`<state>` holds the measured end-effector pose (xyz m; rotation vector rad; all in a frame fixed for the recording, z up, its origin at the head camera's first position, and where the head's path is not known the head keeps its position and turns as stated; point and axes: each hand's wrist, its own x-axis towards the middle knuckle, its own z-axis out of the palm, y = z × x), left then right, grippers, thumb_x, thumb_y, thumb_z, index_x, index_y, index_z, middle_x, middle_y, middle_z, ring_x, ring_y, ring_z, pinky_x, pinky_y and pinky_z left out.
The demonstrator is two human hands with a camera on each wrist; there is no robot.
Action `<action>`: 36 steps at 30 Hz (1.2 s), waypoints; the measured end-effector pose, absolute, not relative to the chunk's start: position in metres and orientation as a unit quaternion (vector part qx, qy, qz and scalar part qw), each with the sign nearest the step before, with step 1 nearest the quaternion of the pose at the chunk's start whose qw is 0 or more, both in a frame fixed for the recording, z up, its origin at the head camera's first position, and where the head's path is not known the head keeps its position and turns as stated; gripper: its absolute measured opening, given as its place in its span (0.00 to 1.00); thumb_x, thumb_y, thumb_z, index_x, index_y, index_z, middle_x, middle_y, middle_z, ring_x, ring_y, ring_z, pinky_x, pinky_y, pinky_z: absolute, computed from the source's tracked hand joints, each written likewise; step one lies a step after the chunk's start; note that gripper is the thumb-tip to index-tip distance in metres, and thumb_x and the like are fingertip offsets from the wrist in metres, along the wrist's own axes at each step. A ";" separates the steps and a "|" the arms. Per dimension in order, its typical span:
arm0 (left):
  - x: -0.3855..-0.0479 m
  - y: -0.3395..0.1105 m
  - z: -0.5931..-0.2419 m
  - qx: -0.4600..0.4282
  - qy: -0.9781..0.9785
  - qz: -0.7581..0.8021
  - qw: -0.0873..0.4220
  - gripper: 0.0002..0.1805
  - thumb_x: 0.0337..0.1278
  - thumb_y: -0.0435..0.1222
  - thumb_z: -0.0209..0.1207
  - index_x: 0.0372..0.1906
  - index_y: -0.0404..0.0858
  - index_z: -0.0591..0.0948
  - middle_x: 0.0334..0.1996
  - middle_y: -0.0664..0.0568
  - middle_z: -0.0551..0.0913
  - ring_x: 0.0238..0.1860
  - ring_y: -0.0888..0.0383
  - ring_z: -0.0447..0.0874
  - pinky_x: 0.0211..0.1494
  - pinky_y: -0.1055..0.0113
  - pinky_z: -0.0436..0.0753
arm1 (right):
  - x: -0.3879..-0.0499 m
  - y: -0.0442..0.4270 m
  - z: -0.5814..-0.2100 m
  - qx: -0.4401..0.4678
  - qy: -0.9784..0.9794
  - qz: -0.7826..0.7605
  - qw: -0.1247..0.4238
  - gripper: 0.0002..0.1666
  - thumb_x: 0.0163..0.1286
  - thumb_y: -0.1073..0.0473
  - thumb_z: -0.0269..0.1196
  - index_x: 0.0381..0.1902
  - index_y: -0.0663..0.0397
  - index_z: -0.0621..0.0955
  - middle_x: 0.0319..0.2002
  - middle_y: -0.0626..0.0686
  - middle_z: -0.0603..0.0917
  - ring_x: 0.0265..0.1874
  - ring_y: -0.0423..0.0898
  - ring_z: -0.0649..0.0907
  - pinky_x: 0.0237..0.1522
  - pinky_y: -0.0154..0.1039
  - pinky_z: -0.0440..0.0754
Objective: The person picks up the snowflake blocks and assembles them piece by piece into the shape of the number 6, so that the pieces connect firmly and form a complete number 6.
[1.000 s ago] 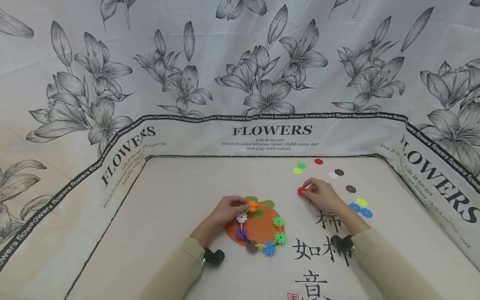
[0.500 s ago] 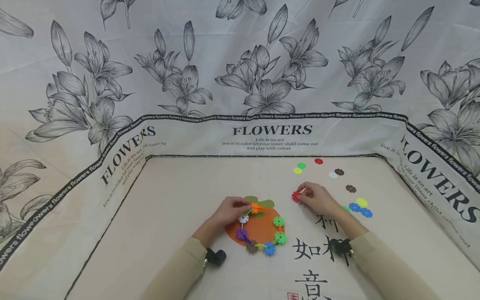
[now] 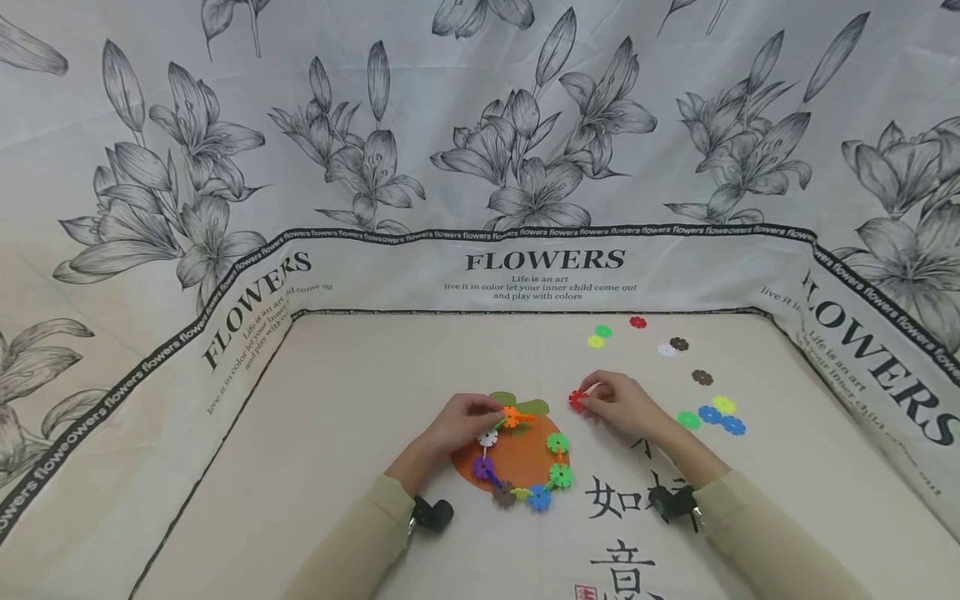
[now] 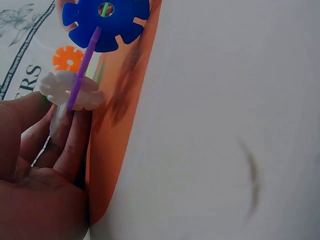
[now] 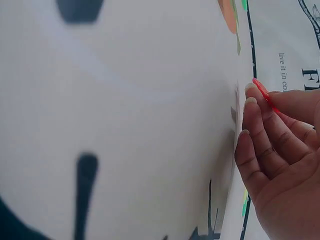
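Observation:
My left hand (image 3: 461, 423) holds the upper left end of an open ring of linked, notched plastic snowflake discs. An orange disc (image 3: 512, 417) stands at its fingertips, with a white disc (image 3: 488, 438) and a purple disc (image 3: 482, 467) below. The ring runs on through a brown disc (image 3: 505, 494) and a blue disc (image 3: 538, 497) to a green disc (image 3: 557, 443) at the right end. Between thumb and fingers, my right hand (image 3: 626, 404) pinches a red snowflake disc (image 3: 576, 401), raised off the cloth and apart from the ring. The left wrist view shows the white disc (image 4: 67, 90) close to the fingers.
Beneath the ring is a printed orange persimmon (image 3: 521, 454) on the pale cloth. Loose discs lie at the back right, including a yellow disc (image 3: 596, 342), a brown disc (image 3: 702, 377) and a green disc (image 3: 688, 420). Black lettering (image 3: 618, 496) runs down the cloth beside the ring.
My right hand has carried the red disc left and slightly nearer, towards the ring, uncovering a loose green disc. My left hand and the orange disc have shifted slightly right.

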<state>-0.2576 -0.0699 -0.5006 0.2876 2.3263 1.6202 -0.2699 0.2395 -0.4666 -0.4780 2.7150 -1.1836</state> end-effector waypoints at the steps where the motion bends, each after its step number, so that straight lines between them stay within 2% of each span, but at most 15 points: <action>1: -0.258 -0.070 -0.500 0.101 0.808 0.562 0.145 0.11 0.69 0.38 0.64 0.50 0.38 0.87 0.45 0.52 0.86 0.44 0.57 0.80 0.50 0.62 0.81 | -0.269 0.238 -0.466 -0.158 0.902 -0.396 0.072 0.13 0.73 0.64 0.63 0.52 0.63 0.79 0.30 0.51 0.88 0.29 0.48 0.83 0.34 0.35 0.77; 11: -0.256 -0.070 -0.499 0.090 0.801 0.570 0.158 0.12 0.69 0.38 0.64 0.50 0.35 0.86 0.43 0.50 0.87 0.42 0.57 0.82 0.47 0.66 0.82 | -0.263 0.229 -0.467 -0.166 0.877 -0.439 0.105 0.11 0.74 0.63 0.63 0.50 0.63 0.80 0.34 0.53 0.90 0.31 0.48 0.87 0.38 0.34 0.82; 19: -0.256 -0.070 -0.498 0.089 0.799 0.573 0.157 0.11 0.69 0.38 0.63 0.48 0.35 0.85 0.40 0.51 0.87 0.38 0.58 0.81 0.41 0.68 0.81 | -0.258 0.218 -0.464 -0.161 0.852 -0.482 0.124 0.13 0.73 0.61 0.64 0.49 0.66 0.82 0.38 0.57 0.90 0.35 0.50 0.85 0.40 0.33 0.81; 28: -0.258 -0.070 -0.499 0.085 0.796 0.577 0.159 0.10 0.69 0.38 0.64 0.47 0.36 0.85 0.41 0.51 0.87 0.41 0.58 0.82 0.47 0.66 0.82 | -0.257 0.210 -0.463 -0.158 0.845 -0.493 0.133 0.12 0.73 0.64 0.63 0.49 0.66 0.82 0.39 0.57 0.90 0.36 0.50 0.84 0.41 0.32 0.80; 36: -0.259 -0.070 -0.500 0.084 0.797 0.577 0.160 0.10 0.70 0.38 0.63 0.47 0.36 0.85 0.40 0.52 0.87 0.41 0.58 0.82 0.47 0.68 0.81 | -0.257 0.207 -0.464 -0.166 0.838 -0.501 0.138 0.12 0.73 0.65 0.63 0.49 0.68 0.81 0.36 0.58 0.90 0.35 0.52 0.84 0.40 0.33 0.79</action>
